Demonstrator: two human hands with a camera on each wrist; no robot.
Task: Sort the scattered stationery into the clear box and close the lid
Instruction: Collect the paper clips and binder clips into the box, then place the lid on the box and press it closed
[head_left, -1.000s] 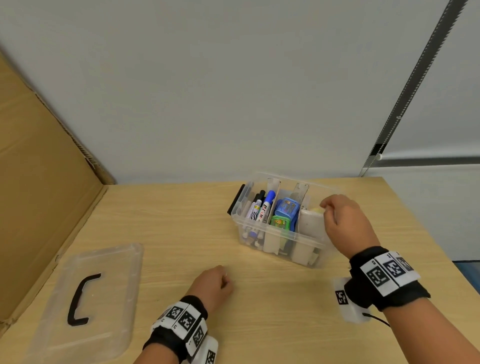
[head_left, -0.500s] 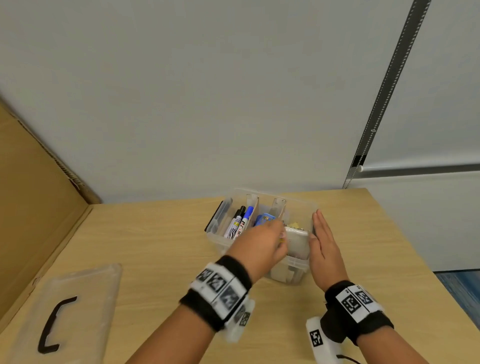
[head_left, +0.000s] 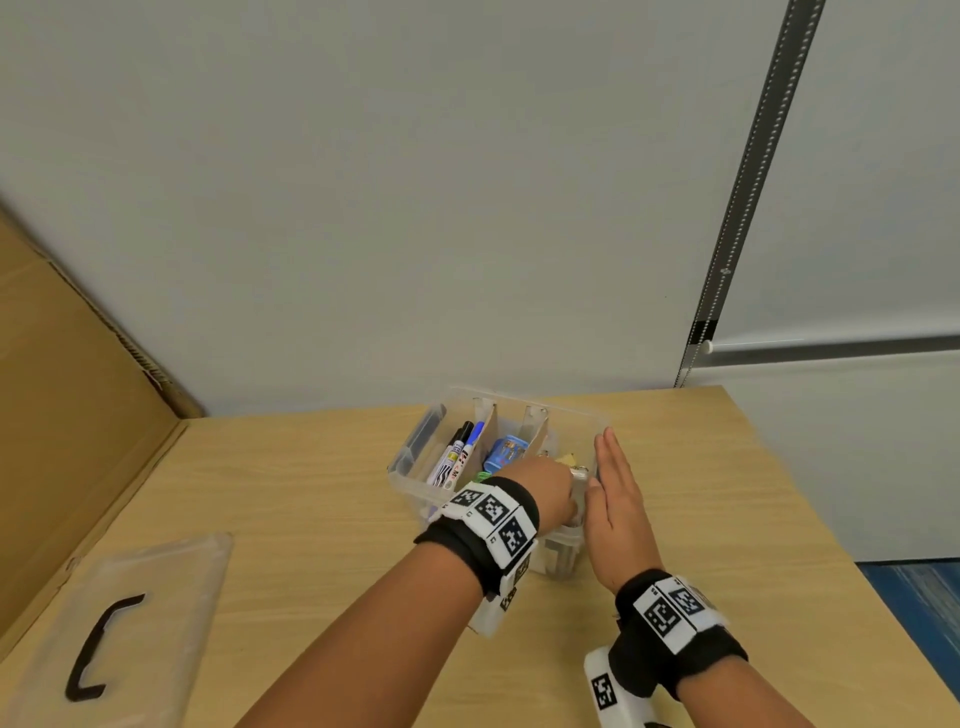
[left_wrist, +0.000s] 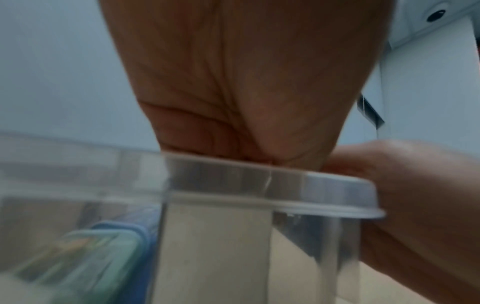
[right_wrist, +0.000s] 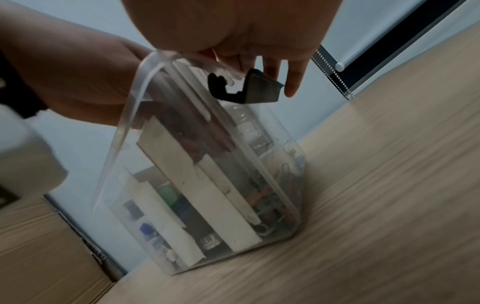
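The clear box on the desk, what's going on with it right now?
A person is working at the clear box with both hands. The right hand lies flat, fingers straight, against the box's right end. The left hand reaches down into the rightmost compartment; what its fingers are doing is hidden. Markers already stand in the left compartment and a blue item sits in the middle one. The lid lies off to the left on the table, so closing is not yet done.

Left hand (head_left: 545, 486) fingertips hidden inside box (head_left: 410, 457), apparently.
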